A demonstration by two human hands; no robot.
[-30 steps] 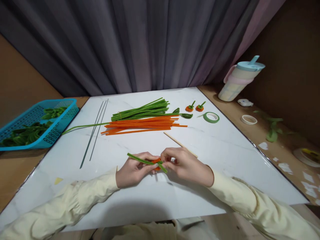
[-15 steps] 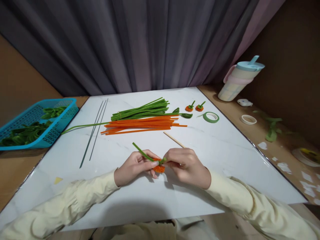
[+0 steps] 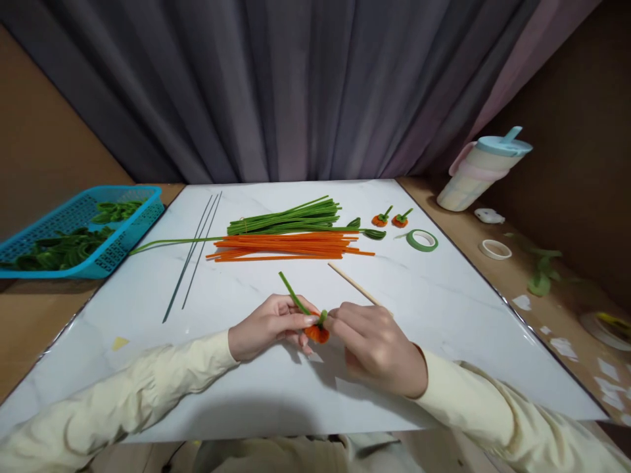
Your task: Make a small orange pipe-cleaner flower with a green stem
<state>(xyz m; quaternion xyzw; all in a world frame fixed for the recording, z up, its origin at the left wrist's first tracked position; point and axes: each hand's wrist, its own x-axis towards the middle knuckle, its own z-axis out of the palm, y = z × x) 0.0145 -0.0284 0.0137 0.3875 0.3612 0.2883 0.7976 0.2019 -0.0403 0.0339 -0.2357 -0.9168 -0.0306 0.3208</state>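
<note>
Stretched in from both lower corners on sleeved forearms, wrists low and angled toward each other. Pinched tight at the left hand (image 3: 269, 325), thumb against forefinger, palm facing right. Curled at the right hand (image 3: 377, 345), knuckles up, fingertips touching the left's.

Low over the white tabletop (image 3: 246, 394), the left hand (image 3: 269, 325) pinched a green stem (image 3: 294, 293) that slanted up and away to the left. The right hand (image 3: 377, 345) met it, its fingers (image 3: 340, 320) closed on the stem's short end just above a small orange coil (image 3: 317, 334). A wooden stick (image 3: 355, 285) lay just beyond the right hand. Farther back lay a bundle of orange pipe cleaners (image 3: 290, 246), with green pipe cleaners (image 3: 286, 220) beside it and a green tape roll (image 3: 422, 240) to the right.
</note>
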